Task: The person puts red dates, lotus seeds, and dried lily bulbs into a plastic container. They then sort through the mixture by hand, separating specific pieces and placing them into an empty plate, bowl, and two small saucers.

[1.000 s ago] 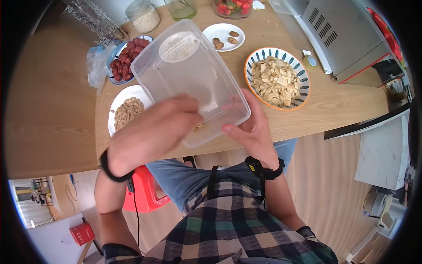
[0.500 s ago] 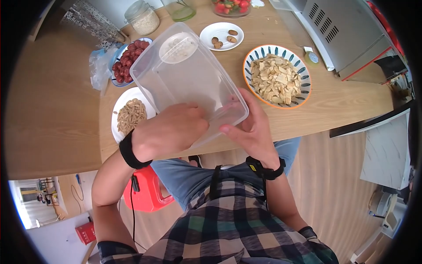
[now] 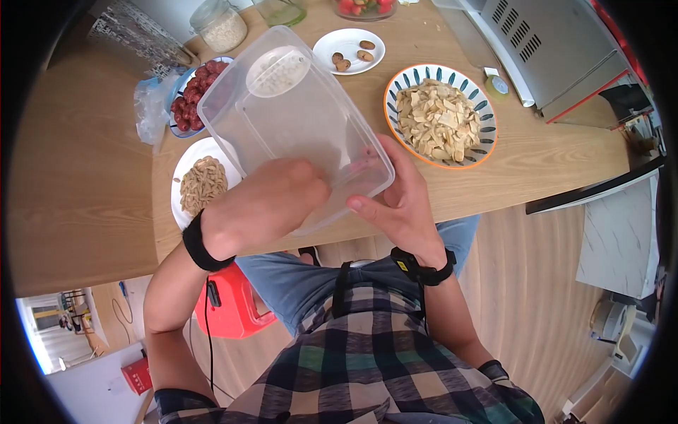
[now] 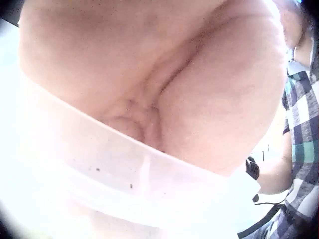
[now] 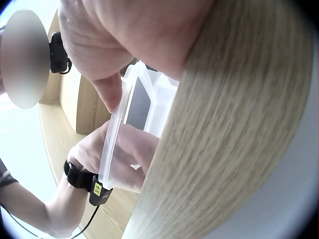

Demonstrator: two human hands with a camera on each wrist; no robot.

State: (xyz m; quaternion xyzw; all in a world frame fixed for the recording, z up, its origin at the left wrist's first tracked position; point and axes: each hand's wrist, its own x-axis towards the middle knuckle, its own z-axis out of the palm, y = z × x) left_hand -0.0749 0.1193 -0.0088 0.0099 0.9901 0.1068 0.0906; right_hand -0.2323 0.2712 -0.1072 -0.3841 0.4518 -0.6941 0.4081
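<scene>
A clear plastic container (image 3: pixel 286 131) is tilted above the table's front edge in the head view. Inside its near end is my left hand (image 3: pixel 265 201), back upward, its fingertips hidden. Curled left fingers show behind the plastic wall (image 4: pixel 129 174) in the left wrist view, where the left hand (image 4: pixel 149 74) fills the top; whether they hold anything cannot be told. My right hand (image 3: pixel 404 205) grips the container's right near corner, thumb at the rim. The right wrist view has the right hand (image 5: pixel 129 35) on the rim (image 5: pixel 107 162), with the left hand (image 5: pixel 89 152) reaching inside.
An orange-rimmed bowl (image 3: pixel 390 99) of pale flakes stands right of the container. Left are a plate (image 3: pixel 178 159) of pale brown strips and a dish of red dates (image 3: pixel 185 113). Behind are a small plate (image 3: pixel 353 41) with several nuts and a glass jar (image 3: pixel 220 28).
My left hand has moved right and deeper over the container's near end since a second ago, and lies slightly left of where it was half a second ago. The right hand keeps its grip.
</scene>
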